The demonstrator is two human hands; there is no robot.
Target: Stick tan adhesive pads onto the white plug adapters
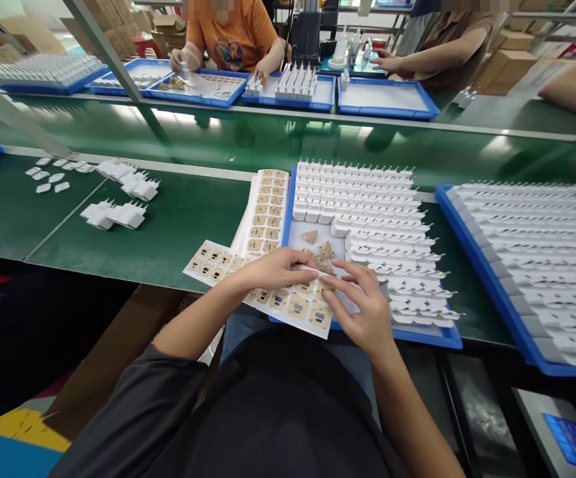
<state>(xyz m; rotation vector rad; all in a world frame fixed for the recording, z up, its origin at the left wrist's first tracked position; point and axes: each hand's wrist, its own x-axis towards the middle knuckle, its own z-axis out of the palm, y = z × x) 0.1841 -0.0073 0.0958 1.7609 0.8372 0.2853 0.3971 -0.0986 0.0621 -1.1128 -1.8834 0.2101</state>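
A white sheet with rows of tan stickers [298, 307] lies slanted across the bench edge. My left hand [281, 271] rests over its upper edge, thumb and fingers pressed together on the sheet. Just to the right, my right hand [362, 302] is at the sheet's right end, its fingertips close to my left fingertips; whether a sticker is between them is too small to tell. Behind both hands is a blue-rimmed tray [288, 199] with rows of white plug adapters [358, 192] and several crumpled tan scraps [326, 250]. More sticker sheets [268, 206] lie along the tray's left side.
Another blue tray [492, 285] full of white adapters stands at the right. Loose adapters [113, 214] and small white caps [44, 188] lie on the left of the green bench [183, 212]. Across a raised ledge, people handle parts near blue trays [387, 99].
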